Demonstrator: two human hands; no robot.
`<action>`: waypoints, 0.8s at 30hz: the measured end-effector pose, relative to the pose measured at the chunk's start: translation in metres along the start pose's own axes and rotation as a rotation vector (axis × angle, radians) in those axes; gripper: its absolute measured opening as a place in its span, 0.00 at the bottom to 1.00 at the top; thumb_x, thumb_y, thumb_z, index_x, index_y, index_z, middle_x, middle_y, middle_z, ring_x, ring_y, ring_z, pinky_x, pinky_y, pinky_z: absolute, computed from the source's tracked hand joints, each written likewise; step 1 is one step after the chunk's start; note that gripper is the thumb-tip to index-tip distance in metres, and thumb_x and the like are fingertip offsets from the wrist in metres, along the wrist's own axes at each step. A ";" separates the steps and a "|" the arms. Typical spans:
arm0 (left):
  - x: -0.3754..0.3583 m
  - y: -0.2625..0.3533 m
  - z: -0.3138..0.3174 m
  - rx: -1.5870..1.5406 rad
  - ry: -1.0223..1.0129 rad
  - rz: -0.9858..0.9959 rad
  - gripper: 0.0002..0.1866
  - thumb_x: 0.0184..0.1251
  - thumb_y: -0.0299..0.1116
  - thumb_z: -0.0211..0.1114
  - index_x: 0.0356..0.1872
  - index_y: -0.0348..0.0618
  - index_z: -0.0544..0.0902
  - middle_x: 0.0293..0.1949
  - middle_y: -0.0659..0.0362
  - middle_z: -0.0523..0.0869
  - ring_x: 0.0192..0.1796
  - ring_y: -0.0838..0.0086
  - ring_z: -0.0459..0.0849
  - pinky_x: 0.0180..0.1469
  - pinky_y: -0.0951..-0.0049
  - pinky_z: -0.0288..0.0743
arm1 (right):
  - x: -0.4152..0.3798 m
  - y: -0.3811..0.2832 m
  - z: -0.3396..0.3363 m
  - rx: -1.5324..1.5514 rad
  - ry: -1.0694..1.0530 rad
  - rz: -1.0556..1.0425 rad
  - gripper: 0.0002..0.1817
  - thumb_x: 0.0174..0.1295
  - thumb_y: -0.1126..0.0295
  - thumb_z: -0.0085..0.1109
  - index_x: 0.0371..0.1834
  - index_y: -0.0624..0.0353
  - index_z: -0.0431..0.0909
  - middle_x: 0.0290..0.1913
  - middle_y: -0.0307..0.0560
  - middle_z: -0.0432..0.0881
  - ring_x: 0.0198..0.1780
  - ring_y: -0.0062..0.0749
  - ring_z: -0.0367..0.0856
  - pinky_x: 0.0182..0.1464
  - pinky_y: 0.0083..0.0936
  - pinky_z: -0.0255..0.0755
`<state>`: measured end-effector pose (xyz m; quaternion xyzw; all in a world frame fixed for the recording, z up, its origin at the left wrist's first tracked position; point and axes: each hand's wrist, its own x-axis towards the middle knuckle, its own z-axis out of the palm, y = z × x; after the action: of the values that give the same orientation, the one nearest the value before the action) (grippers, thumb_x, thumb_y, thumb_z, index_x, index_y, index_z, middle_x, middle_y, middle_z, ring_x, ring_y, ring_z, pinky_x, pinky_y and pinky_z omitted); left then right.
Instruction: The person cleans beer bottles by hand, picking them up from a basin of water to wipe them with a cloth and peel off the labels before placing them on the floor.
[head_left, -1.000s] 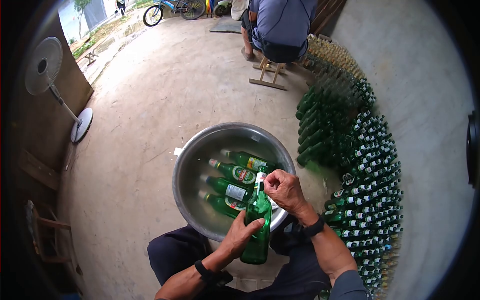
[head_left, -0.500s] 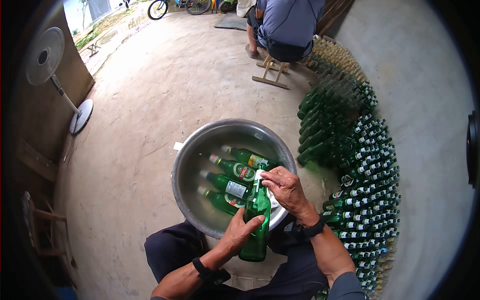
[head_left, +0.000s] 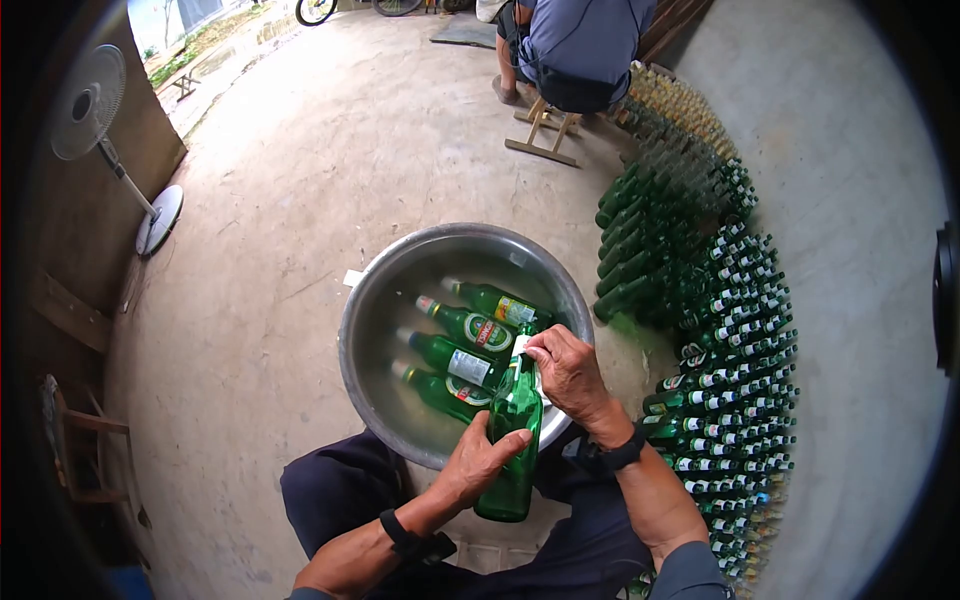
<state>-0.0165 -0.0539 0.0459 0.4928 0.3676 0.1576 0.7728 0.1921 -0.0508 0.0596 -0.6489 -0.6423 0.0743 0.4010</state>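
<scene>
1. Metal, wide and round, the basin sits on the concrete floor and holds four green labelled bottles lying in shallow water.
2. The left hand wraps the body of an upright green bottle at the basin's near rim.
3. The right hand pinches a pale label scrap at that bottle's neck; the neck itself is mostly hidden.
4. Stacked green bottles crowd the right side, cut off below.
</scene>
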 end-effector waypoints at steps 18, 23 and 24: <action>0.004 -0.009 -0.004 -0.044 -0.016 -0.084 0.40 0.63 0.56 0.69 0.59 0.25 0.72 0.44 0.47 0.83 0.44 0.68 0.85 0.47 0.68 0.80 | -0.003 0.018 0.009 0.445 -0.044 0.577 0.06 0.68 0.72 0.63 0.35 0.64 0.81 0.25 0.39 0.81 0.22 0.18 0.75 0.26 0.22 0.72; -0.001 0.004 -0.002 -0.097 -0.021 -0.097 0.36 0.64 0.55 0.68 0.55 0.28 0.73 0.42 0.50 0.83 0.42 0.70 0.84 0.45 0.69 0.80 | 0.000 0.020 0.008 0.526 0.013 0.618 0.06 0.71 0.72 0.61 0.36 0.63 0.81 0.24 0.36 0.80 0.21 0.15 0.74 0.23 0.16 0.71; -0.001 0.005 -0.002 -0.111 -0.020 -0.088 0.34 0.64 0.54 0.68 0.55 0.29 0.74 0.42 0.50 0.82 0.42 0.71 0.84 0.44 0.70 0.79 | 0.000 0.020 0.007 0.535 0.000 0.638 0.07 0.71 0.72 0.61 0.36 0.63 0.81 0.24 0.36 0.79 0.21 0.15 0.74 0.23 0.16 0.71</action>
<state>-0.0181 -0.0513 0.0498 0.4340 0.3720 0.1387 0.8087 0.2034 -0.0451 0.0426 -0.6883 -0.3673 0.3591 0.5123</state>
